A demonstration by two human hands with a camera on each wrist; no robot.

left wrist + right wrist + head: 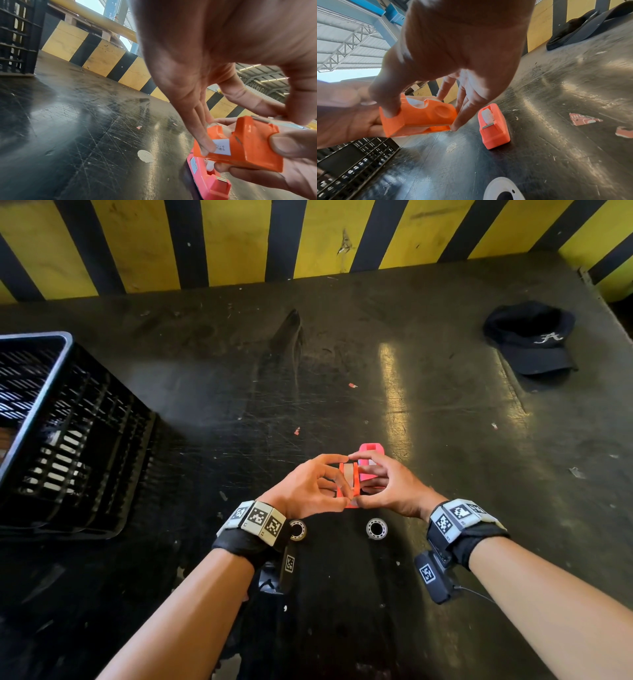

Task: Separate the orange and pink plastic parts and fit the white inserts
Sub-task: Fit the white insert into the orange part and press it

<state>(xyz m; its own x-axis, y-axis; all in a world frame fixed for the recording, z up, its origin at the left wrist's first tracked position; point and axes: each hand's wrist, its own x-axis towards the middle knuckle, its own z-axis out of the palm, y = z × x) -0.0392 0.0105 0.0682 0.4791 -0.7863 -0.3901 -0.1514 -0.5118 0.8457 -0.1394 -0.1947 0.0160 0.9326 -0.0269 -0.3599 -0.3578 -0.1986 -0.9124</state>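
Both hands hold the orange plastic part [356, 486] just above the table, near its front middle. My left hand [308, 487] grips its left side, fingertips [205, 147] on the labelled face. My right hand [394, 487] grips the right side, thumb [390, 109] on one end and fingers curled round the other. A white roll [348, 474] sits inside the orange part [419, 116]. The pink part [371, 451] lies on the table just behind the hands, holding its own white roll [487, 116]. Two white ring inserts [297, 529] [376, 528] lie by my wrists.
A black slatted crate [61, 440] stands at the left of the dark scratched table [445, 405]. A black cap [534, 337] lies at the back right. A yellow and black striped wall [239, 241] bounds the far edge. Small pink scraps [296, 431] are scattered about.
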